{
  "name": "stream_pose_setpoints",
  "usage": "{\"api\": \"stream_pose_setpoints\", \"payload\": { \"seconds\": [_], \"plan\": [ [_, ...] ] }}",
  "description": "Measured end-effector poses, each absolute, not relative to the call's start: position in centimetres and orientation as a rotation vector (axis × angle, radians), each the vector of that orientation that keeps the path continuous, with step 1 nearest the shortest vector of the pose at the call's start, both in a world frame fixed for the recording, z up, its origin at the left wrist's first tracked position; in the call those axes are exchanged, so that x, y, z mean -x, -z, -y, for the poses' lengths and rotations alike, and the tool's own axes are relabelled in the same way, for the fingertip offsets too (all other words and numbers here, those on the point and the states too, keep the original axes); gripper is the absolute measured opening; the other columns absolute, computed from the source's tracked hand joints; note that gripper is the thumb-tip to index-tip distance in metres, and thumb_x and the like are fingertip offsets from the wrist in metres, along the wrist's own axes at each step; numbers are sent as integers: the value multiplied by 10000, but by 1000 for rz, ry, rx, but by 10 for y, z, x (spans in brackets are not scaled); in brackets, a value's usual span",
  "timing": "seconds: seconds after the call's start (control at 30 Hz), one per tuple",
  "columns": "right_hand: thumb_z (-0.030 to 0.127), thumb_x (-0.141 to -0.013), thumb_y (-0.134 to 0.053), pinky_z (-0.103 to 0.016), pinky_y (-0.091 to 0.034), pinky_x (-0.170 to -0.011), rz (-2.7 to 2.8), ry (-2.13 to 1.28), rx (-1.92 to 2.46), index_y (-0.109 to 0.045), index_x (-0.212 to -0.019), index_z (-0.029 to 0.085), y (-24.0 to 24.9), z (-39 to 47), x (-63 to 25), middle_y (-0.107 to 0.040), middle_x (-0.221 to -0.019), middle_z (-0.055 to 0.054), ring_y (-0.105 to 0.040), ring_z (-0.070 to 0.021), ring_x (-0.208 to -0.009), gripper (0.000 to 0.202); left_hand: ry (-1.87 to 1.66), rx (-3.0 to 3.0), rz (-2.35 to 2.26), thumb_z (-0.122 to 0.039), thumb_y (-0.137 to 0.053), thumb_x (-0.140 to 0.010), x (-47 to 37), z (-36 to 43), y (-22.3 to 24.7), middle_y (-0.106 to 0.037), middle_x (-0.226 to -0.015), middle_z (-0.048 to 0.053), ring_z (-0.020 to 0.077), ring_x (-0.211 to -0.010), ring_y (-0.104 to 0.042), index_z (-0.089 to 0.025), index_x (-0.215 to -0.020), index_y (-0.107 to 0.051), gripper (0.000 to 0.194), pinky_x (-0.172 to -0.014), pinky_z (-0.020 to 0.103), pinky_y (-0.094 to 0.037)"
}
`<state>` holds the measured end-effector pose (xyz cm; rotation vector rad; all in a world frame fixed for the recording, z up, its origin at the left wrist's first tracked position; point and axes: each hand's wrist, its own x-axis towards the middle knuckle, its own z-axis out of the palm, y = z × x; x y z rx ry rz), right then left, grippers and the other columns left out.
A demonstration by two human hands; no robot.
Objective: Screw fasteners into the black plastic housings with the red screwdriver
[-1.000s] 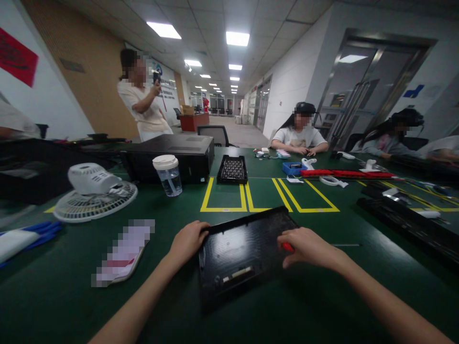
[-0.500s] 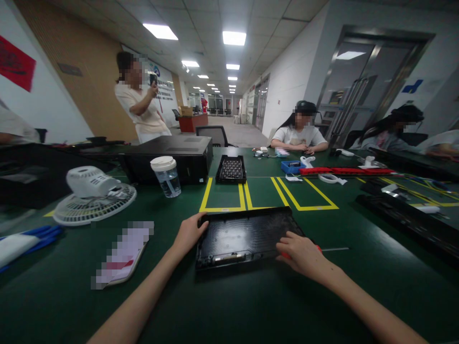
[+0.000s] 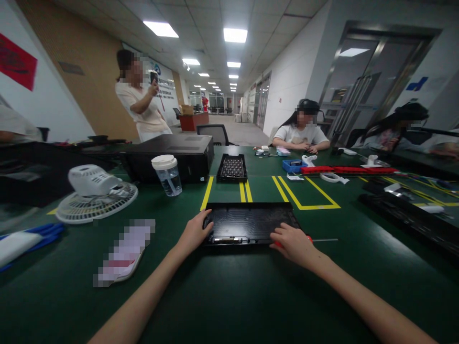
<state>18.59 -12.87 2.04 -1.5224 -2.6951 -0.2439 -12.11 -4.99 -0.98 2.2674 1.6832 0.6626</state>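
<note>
A shallow black plastic tray-like cover (image 3: 244, 222) lies in front of me on the green table, its open side up. Along its near edge runs a small silvery strip. My left hand (image 3: 198, 230) is closed around the cover's left edge, thumb over the rim. My right hand (image 3: 292, 242) is wrapped round the red handle of a screwdriver (image 3: 310, 238) and rests at the cover's right side. The screwdriver's thin metal shaft points right, away from the cover. Most of the handle is hidden under my fingers.
Left are a phone (image 3: 125, 253), a white fan (image 3: 96, 196), a lidded cup (image 3: 167, 176) and a large black case (image 3: 168, 157). Beyond the yellow tape sits a black tray of cells (image 3: 232, 168). A blue box (image 3: 293, 166) and a long black part (image 3: 405, 224) lie right. Several people are around.
The cover has been straightened, its near edge shifting up and away from me. My left hand has moved slightly right, and my right hand with the screwdriver slightly left and up.
</note>
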Motion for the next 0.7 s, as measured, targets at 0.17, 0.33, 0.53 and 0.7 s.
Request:
{"api": "stream_pose_setpoints", "payload": {
  "seconds": [0.17,0.33,0.53,0.7],
  "plan": [
    [266,-817,-548,-256,-382,-593,2703,206,1542,-572,-822,182,-21,125,-186,-619,-824,-56,-513,-191,-785,87,-771,-2455,-1602,-281,-439,-843,112,59,-3,-506,-1280,70,210,-1180,-461,-199,-1133,-579,332,-1013,359,-342],
    [405,-745,-629,-255,-367,-584,2733,103,1514,-577,-820,186,-33,121,-184,-605,-822,-50,-521,-195,-773,237,-498,-2631,-1241,-319,-397,-887,91,74,-13,-659,-966,30,170,-909,-581,-225,-1008,-646,292,-838,309,-429],
    [407,-724,-644,-256,-385,-610,2598,-52,1422,-590,-859,195,-68,118,-177,-588,-863,-46,-538,-184,-773,258,-314,-2703,-1275,-354,-359,-901,79,84,-6,-621,-1037,65,206,-935,-558,-216,-1099,-608,347,-805,344,-411],
    [276,-781,-592,-256,-408,-660,2283,-172,1222,-570,-784,174,-96,117,-167,-580,-791,-35,-542,-150,-731,104,-284,-2707,-1265,-340,-337,-907,81,84,-2,-616,-979,52,192,-894,-548,-231,-1019,-638,339,-778,326,-401]
  ]
}}
